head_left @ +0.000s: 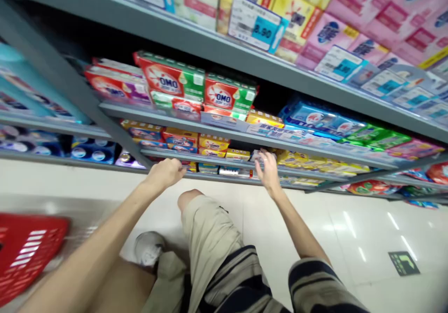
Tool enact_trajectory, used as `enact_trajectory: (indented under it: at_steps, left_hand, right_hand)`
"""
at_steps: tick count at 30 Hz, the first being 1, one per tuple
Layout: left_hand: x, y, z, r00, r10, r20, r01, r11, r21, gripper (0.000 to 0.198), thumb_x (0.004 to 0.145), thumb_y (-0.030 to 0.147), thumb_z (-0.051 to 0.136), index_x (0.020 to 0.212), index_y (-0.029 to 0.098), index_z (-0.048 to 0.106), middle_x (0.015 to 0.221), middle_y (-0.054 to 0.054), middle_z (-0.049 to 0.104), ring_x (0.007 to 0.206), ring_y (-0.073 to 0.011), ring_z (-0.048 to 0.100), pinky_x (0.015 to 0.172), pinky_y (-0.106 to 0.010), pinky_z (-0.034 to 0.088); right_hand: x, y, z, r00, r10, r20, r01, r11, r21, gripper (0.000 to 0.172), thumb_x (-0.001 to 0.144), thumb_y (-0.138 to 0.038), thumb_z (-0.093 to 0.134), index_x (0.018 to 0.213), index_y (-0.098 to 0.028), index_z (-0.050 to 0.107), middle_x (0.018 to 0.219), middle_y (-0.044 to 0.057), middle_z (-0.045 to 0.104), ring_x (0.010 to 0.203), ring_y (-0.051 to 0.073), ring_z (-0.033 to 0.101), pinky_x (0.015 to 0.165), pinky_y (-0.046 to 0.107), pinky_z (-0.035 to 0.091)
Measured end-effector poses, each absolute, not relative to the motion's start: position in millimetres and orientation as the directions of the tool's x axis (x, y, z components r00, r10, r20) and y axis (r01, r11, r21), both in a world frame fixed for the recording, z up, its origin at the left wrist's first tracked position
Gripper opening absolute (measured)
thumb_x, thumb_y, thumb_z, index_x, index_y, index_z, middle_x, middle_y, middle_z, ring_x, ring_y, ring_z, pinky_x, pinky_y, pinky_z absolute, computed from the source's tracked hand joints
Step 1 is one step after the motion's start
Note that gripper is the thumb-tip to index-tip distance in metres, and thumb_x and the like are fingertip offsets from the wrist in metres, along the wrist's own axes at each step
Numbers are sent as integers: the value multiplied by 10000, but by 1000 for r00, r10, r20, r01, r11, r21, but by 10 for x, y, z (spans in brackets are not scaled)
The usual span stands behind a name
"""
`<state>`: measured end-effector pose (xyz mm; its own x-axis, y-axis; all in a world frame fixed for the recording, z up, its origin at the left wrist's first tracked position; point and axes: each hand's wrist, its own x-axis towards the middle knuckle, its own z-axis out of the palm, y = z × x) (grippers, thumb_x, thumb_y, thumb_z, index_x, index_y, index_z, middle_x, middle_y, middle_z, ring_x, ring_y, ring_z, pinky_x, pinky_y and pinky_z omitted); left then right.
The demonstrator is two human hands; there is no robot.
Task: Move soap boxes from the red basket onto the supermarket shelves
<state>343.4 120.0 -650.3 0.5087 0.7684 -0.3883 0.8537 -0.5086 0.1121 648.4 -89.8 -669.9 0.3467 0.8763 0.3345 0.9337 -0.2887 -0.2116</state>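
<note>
Low in front of the shelves, my left hand [165, 173] is curled closed with its knuckles upward. The fingertips are turned away, so whatever they may hold is hidden. My right hand [269, 170] reaches to the lower shelf [210, 158], its thumb and bent fingers around a small pale pack [258, 155]. Fingers cover part of that pack. Left of it stand yellow boxes [214, 142] and an orange OMO box [180, 140]; yellow packs [301, 160] lie to its right.
Red and green OMO boxes [177, 77] and blue packs [315, 117] fill the shelf above. Higher up, price tags [257, 24] line a projecting shelf edge. A red basket [31, 252] stands on the floor at left. My knee [189, 198] is close to the bottom shelf.
</note>
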Motion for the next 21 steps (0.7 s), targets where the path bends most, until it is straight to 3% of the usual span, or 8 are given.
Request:
enact_trajectory:
  at_steps: [3,8,13,21]
  left_hand:
    - [3575,1128,-6542,530,743,-409,834,-545,90,478,931,481,395,1101,184,728,1158,-176,762,1118,-353,704,892,-390,532]
    - [3729,1048,-6542,553,715,-428,809,-584,68,451,943,457,396,1119,194,718,1178,-162,759,1120,-323,706,904,-367,527]
    - [3699,1026,-6521,538,724,-433,817,-574,57,477,948,461,393,1174,177,703,1223,-181,741,1157,-346,688,919,-395,526]
    - [3561,1094,-6580,507,740,-442,838,-543,52,522,944,476,382,1238,166,682,1237,-202,731,1174,-372,682,944,-424,513]
  right_hand:
    - [6891,-907,-6557,343,931,125,939,-336,-73,453,1026,-269,464,1448,-109,503,1397,223,610,1288,302,579,1085,435,451]
    - [7118,-783,-6501,361,932,-22,931,-362,-48,375,976,-228,582,1335,-127,620,1143,191,757,1091,291,710,950,340,514]
    - [7176,-781,-6477,303,950,-80,951,-306,-32,436,992,-228,575,1425,-180,555,1281,161,718,1194,268,678,971,305,509]
    - [7154,-840,-6434,244,966,-87,967,-249,-58,431,1003,-219,549,1431,-178,555,1301,151,708,1204,263,673,1007,324,504]
